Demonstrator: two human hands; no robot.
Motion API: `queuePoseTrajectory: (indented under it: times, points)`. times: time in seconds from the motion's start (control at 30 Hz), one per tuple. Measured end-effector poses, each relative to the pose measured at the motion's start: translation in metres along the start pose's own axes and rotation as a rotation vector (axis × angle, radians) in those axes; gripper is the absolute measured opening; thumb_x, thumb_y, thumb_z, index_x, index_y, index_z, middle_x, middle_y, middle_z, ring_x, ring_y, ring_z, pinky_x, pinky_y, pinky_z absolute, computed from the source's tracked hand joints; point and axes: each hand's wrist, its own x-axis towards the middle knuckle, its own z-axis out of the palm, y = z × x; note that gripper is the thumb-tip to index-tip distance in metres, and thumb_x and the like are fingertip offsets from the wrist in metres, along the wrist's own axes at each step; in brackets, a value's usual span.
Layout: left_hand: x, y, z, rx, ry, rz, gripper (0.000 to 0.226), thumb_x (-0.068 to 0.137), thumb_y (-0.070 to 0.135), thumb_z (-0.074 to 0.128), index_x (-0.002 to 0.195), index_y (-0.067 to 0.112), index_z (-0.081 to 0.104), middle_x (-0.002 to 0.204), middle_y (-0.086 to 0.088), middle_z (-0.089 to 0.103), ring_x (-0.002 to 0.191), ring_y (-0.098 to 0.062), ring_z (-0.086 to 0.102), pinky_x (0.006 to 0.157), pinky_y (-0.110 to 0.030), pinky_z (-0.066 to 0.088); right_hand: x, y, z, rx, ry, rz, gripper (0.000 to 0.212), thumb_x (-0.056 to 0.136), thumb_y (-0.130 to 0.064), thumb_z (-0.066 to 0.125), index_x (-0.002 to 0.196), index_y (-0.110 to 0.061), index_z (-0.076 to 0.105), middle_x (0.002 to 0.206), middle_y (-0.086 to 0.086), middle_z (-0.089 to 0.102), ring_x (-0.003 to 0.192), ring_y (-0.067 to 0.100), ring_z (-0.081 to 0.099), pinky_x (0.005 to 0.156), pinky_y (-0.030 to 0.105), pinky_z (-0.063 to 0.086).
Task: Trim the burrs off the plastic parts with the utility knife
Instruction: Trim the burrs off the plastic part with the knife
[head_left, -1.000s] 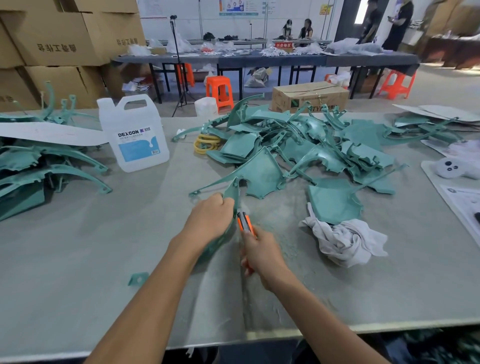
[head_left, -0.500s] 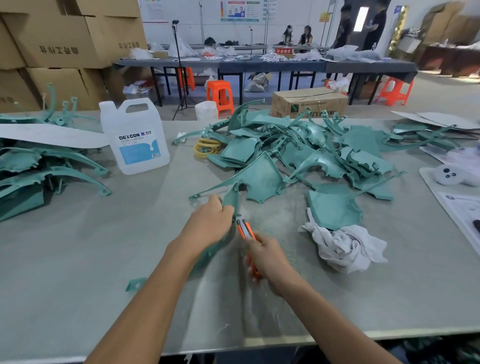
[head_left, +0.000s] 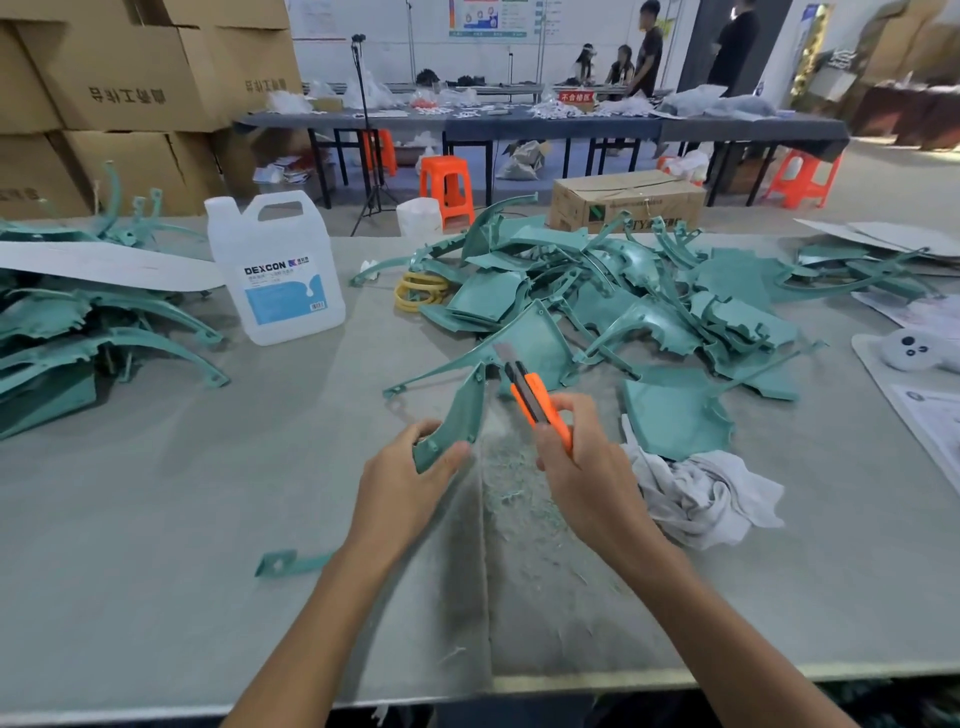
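My left hand (head_left: 402, 480) grips the near end of a curved teal plastic part (head_left: 460, 410) that rises away from me over the grey table (head_left: 156, 545). My right hand (head_left: 584, 467) holds an orange utility knife (head_left: 530, 397) with its blade out, pointing up and away, a little to the right of the part and apart from it. Fine teal shavings (head_left: 514, 493) lie on the table between my hands. A big heap of teal plastic parts (head_left: 623, 306) fills the table behind.
A white DEXCON jug (head_left: 275, 270) stands at the left. More teal parts (head_left: 78, 338) lie stacked at the far left under a white sheet. A crumpled white rag (head_left: 701, 493) sits right of my right hand. A small teal offcut (head_left: 288, 564) lies near my left forearm. Yellow rings (head_left: 418, 296) rest by the heap.
My right hand has lifted the knife off the part's edge and swung it up and to the right. My left hand has shifted its grip lower on the part.
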Motion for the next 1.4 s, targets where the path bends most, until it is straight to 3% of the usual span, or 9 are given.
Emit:
queuePoseTrajectory:
  times: [0.07,0.13,0.53,0.67,0.87,1.03,1.13,1.23,1.4]
  points:
    - [0.004,-0.005,0.005,0.026,0.048,-0.028,0.022,0.089,0.047,0.07,0.074,0.033,0.063,0.06,0.017,0.061,0.063,-0.009,0.056,0.055,-0.014,0.038,0.005,-0.001,0.0,-0.134,-0.025,-0.092,0.006,0.105,-0.045,0.039,0.107,-0.041,0.042,0.062,-0.001,0.057,0.051,0.013,0.051,0.052,0.038,0.039]
    - [0.009,-0.009,0.006,0.018,0.048,-0.054,0.036,0.089,0.045,0.071,0.062,0.025,0.058,0.05,0.012,0.055,0.051,-0.006,0.048,0.05,-0.02,0.036,0.01,-0.001,0.002,-0.251,-0.058,-0.129,0.013,0.106,-0.048,0.036,0.104,-0.037,0.043,0.062,-0.004,0.054,0.053,0.011,0.051,0.05,0.035,0.036]
    - [0.021,-0.018,-0.001,-0.231,-0.043,-0.118,0.042,0.083,0.045,0.072,0.077,0.004,0.067,0.064,0.002,0.06,0.059,-0.016,0.048,0.059,-0.033,0.041,0.045,-0.003,0.018,-0.325,-0.168,-0.09,0.025,0.106,-0.052,0.037,0.113,-0.035,0.053,0.072,-0.008,0.06,0.067,0.017,0.059,0.061,0.037,0.048]
    - [0.018,-0.023,0.002,-0.172,-0.045,-0.098,0.037,0.089,0.039,0.074,0.066,0.012,0.061,0.052,0.012,0.052,0.049,-0.006,0.041,0.05,-0.028,0.036,0.046,-0.001,0.018,-0.294,-0.151,-0.121,0.019,0.105,-0.054,0.036,0.101,-0.038,0.047,0.07,-0.007,0.06,0.064,0.015,0.059,0.059,0.038,0.048]
    - [0.015,-0.022,0.004,-0.134,-0.029,-0.071,0.036,0.081,0.052,0.069,0.069,0.018,0.063,0.052,0.012,0.051,0.05,-0.009,0.042,0.052,-0.032,0.037,0.073,0.006,0.003,-0.462,-0.155,-0.04,0.032,0.107,-0.049,0.035,0.12,-0.029,0.057,0.09,0.001,0.068,0.084,0.026,0.064,0.071,0.038,0.051]
    - [0.015,-0.021,0.005,-0.139,-0.031,-0.081,0.041,0.078,0.057,0.064,0.075,0.016,0.067,0.055,0.01,0.055,0.053,-0.011,0.046,0.055,-0.033,0.04,0.061,0.019,-0.008,-0.342,-0.055,-0.117,0.024,0.105,-0.05,0.037,0.104,-0.034,0.055,0.068,-0.007,0.06,0.062,0.014,0.058,0.053,0.032,0.039]
    - [0.015,-0.021,0.004,-0.14,-0.031,-0.072,0.043,0.078,0.056,0.064,0.072,0.014,0.065,0.055,0.01,0.051,0.053,-0.013,0.043,0.055,-0.033,0.038,0.051,0.016,0.002,-0.324,-0.131,-0.208,0.027,0.104,-0.054,0.037,0.11,-0.034,0.056,0.067,-0.006,0.06,0.06,0.011,0.058,0.057,0.035,0.047]
    - [0.013,-0.019,0.003,-0.119,-0.031,-0.059,0.039,0.079,0.055,0.063,0.067,0.018,0.062,0.052,0.012,0.052,0.051,-0.01,0.044,0.054,-0.032,0.038,0.062,0.022,-0.004,-0.342,-0.098,-0.109,0.026,0.106,-0.046,0.04,0.115,-0.029,0.058,0.073,-0.005,0.062,0.068,0.019,0.06,0.065,0.037,0.049]
    - [0.013,-0.018,0.002,-0.125,-0.034,-0.066,0.038,0.08,0.056,0.063,0.071,0.019,0.064,0.055,0.013,0.052,0.053,-0.011,0.045,0.055,-0.032,0.038,0.058,0.025,-0.004,-0.274,-0.055,-0.175,0.03,0.101,-0.056,0.036,0.103,-0.033,0.056,0.064,-0.006,0.059,0.059,0.012,0.058,0.055,0.034,0.043]
